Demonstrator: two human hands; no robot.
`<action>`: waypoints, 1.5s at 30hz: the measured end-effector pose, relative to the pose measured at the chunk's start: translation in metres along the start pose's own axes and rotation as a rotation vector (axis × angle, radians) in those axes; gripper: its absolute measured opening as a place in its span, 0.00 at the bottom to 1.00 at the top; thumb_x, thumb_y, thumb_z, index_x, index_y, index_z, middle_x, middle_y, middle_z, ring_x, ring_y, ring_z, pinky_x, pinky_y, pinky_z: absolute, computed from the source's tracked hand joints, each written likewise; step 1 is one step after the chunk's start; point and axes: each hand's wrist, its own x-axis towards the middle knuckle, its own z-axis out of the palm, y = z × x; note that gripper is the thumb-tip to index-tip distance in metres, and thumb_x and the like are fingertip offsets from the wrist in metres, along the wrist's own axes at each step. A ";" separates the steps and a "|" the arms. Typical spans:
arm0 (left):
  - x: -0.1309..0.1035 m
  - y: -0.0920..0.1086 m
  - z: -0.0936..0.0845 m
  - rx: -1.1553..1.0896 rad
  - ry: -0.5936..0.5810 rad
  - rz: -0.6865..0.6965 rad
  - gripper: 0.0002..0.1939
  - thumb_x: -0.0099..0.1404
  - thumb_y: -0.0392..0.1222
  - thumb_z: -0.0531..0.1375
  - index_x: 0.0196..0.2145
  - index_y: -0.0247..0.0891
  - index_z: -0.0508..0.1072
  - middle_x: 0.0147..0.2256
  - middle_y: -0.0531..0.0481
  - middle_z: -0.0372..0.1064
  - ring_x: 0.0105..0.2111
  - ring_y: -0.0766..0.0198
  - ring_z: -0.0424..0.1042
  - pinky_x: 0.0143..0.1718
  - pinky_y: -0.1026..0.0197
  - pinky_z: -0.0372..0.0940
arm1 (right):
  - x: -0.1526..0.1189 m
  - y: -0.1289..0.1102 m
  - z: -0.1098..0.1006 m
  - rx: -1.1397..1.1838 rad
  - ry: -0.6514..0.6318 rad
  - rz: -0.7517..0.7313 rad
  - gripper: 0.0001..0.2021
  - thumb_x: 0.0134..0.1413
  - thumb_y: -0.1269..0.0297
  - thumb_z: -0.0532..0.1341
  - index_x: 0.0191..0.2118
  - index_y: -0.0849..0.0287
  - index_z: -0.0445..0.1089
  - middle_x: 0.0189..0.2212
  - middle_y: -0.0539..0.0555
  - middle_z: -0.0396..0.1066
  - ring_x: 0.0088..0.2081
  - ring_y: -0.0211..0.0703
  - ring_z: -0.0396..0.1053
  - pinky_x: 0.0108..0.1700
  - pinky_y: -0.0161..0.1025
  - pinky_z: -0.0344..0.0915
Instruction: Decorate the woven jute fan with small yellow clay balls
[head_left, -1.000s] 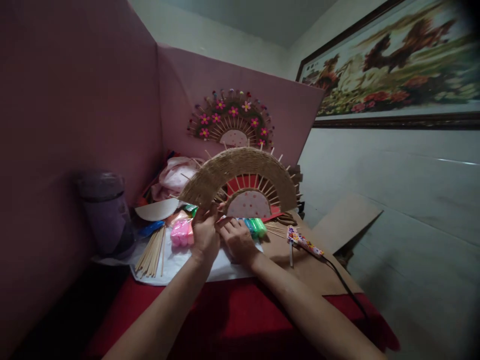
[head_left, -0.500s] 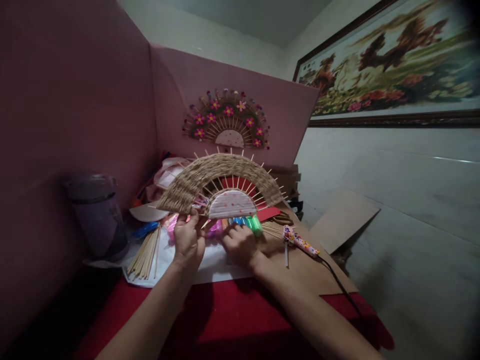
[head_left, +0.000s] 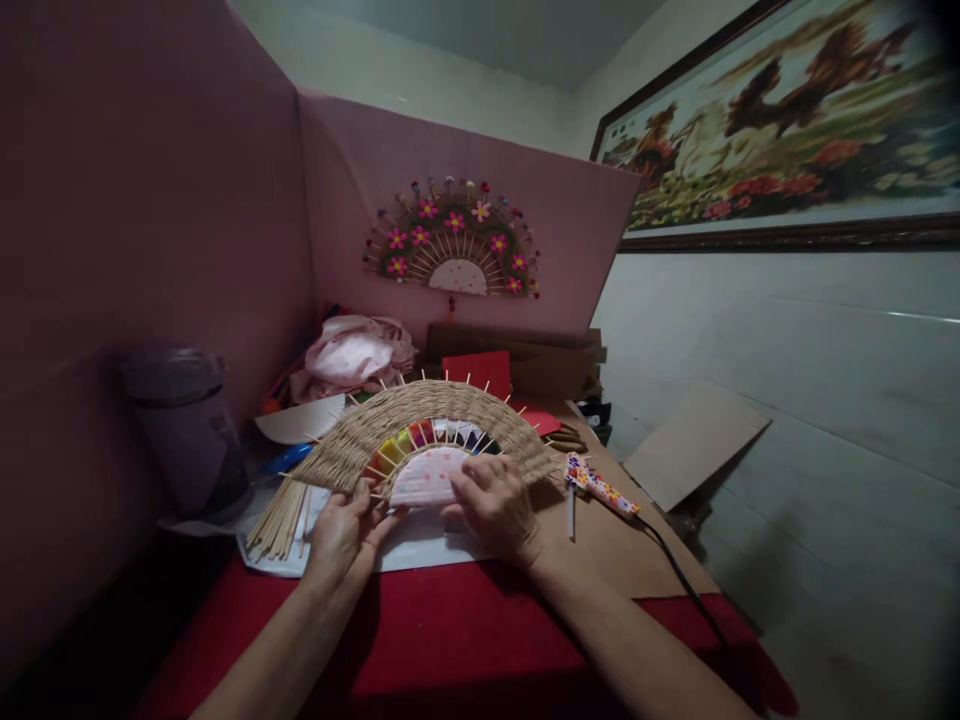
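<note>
A half-round fan (head_left: pixel 420 405) of woven tan cord on thin sticks is held over the table. Its inner half-disc (head_left: pixel 427 474) is pale pink with spots. My left hand (head_left: pixel 341 530) grips the fan's lower left edge, thumb in front. At the half-disc's right end, my right hand (head_left: pixel 495 505) has its fingers closed on the fan. Through the gap between the sticks, brightly coloured packets (head_left: pixel 401 442) show behind. A finished-looking fan with pink flowers (head_left: pixel 454 238) hangs on the pink board beyond.
At left are a lidded tumbler (head_left: pixel 184 430) and a bundle of sticks (head_left: pixel 277 520). A flower-patterned glue gun (head_left: pixel 600 485) with a black cord lies on cardboard (head_left: pixel 622 550) at right. Pink cloth (head_left: pixel 352 355) and red card (head_left: pixel 476 372) lie behind. Red cloth (head_left: pixel 465 640) covers the table's front.
The woven fan has come down and slightly left. My right hand has risen from below it onto the right end of the half-disc. My left hand keeps its grip.
</note>
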 end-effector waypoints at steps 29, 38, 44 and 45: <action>-0.037 -0.004 -0.009 0.690 -0.056 0.782 0.18 0.53 0.37 0.63 0.43 0.40 0.70 0.50 0.46 0.64 0.56 0.53 0.59 0.58 0.49 0.53 | 0.001 -0.004 -0.001 0.221 -0.238 -0.016 0.26 0.52 0.48 0.57 0.52 0.61 0.63 0.51 0.63 0.62 0.51 0.56 0.57 0.51 0.52 0.53; 0.000 -0.032 0.034 1.893 -0.516 0.989 0.33 0.54 0.35 0.59 0.58 0.29 0.58 0.60 0.34 0.52 0.62 0.47 0.48 0.60 0.46 0.49 | -0.003 -0.003 -0.002 0.312 -0.224 0.143 0.32 0.41 0.65 0.62 0.54 0.66 0.58 0.51 0.62 0.61 0.52 0.53 0.55 0.56 0.49 0.50; 0.006 -0.033 0.053 2.038 -0.501 1.075 0.28 0.61 0.39 0.52 0.58 0.28 0.59 0.60 0.33 0.53 0.61 0.43 0.49 0.60 0.42 0.46 | -0.004 0.001 0.001 0.310 -0.213 0.194 0.24 0.41 0.68 0.58 0.49 0.66 0.62 0.49 0.62 0.62 0.51 0.53 0.56 0.55 0.49 0.51; 0.005 -0.034 0.054 2.049 -0.489 1.067 0.27 0.62 0.39 0.52 0.58 0.29 0.60 0.60 0.33 0.54 0.61 0.43 0.50 0.59 0.42 0.48 | -0.004 0.002 0.001 0.307 -0.215 0.197 0.24 0.41 0.68 0.58 0.49 0.66 0.63 0.49 0.62 0.63 0.50 0.53 0.56 0.55 0.49 0.51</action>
